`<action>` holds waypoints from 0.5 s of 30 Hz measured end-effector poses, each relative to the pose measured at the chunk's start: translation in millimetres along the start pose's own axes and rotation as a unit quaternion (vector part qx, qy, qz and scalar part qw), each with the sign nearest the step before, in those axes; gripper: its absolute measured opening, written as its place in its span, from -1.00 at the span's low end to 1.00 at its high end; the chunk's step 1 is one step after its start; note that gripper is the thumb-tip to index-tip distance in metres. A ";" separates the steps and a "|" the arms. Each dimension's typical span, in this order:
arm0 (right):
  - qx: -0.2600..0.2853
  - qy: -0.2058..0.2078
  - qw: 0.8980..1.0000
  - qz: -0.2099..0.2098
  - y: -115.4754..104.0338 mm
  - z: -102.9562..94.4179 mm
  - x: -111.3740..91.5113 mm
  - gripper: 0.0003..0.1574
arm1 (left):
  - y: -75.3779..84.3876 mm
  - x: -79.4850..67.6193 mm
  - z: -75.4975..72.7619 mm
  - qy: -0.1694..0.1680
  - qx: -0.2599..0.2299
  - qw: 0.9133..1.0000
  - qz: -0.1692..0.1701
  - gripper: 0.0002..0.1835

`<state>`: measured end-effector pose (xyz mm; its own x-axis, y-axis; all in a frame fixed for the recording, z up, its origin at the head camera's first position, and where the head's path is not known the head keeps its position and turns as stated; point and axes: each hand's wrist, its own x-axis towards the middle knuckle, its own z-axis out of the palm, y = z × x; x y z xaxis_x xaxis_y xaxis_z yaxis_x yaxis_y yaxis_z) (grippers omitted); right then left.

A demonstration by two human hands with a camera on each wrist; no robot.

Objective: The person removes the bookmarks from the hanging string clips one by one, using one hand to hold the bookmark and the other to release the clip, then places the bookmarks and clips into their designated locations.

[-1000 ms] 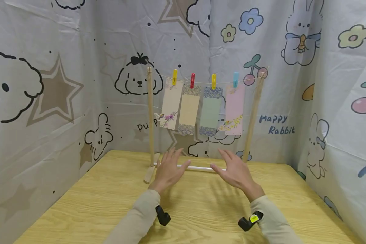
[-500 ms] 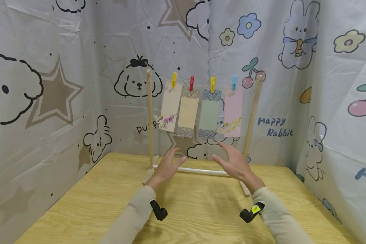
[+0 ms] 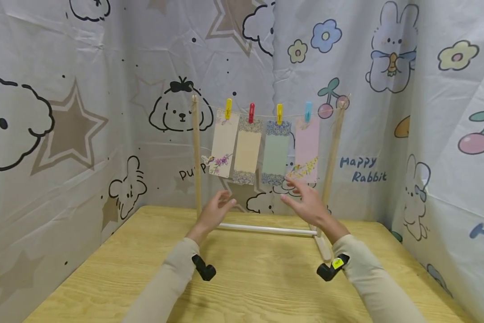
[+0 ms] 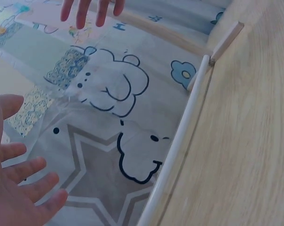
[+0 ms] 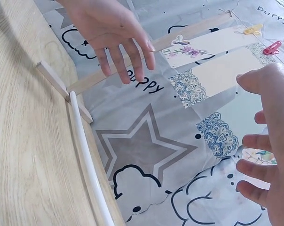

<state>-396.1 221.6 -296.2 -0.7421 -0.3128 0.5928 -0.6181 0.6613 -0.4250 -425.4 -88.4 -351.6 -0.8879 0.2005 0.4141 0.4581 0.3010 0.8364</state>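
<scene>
Head view: above the white rod (image 3: 266,229) hang four cards, cream (image 3: 224,141), yellow (image 3: 248,146), green (image 3: 276,150) and pink (image 3: 307,141), long axes running up and down, some leaning slightly. The left hand (image 3: 212,214), near the rod's left end, has loosely spread fingers and holds nothing, below the cream card. The right hand (image 3: 307,205), likewise spread and holding nothing, sits higher above the rod's right part, nearer the cards; whether its fingertips touch one, I cannot tell.
</scene>
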 end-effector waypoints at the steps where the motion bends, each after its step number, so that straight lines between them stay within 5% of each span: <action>1: 0.002 -0.001 1.000 -0.001 -0.9 -1.0 2.0 -0.18 | -0.1 1.7 -1.8 0.002 -0.001 1.000 -0.001 -0.34; 8: 0.013 -0.017 1.000 0.000 -9.9 -5.1 11.9 -0.19 | -0.4 12.7 -9.8 0.019 -0.040 0.998 -0.042 -0.26; 15: 0.038 -0.020 0.999 0.005 -21.4 -8.0 22.7 -0.20 | -0.2 25.5 -13.9 0.069 -0.124 0.988 -0.067 -0.23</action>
<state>-397.7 205.8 -268.2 -0.7566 -0.3350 0.5615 -0.6283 0.6104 -0.4824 -448.7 -96.4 -336.2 -0.9447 0.0397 0.3254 0.3276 0.0746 0.9419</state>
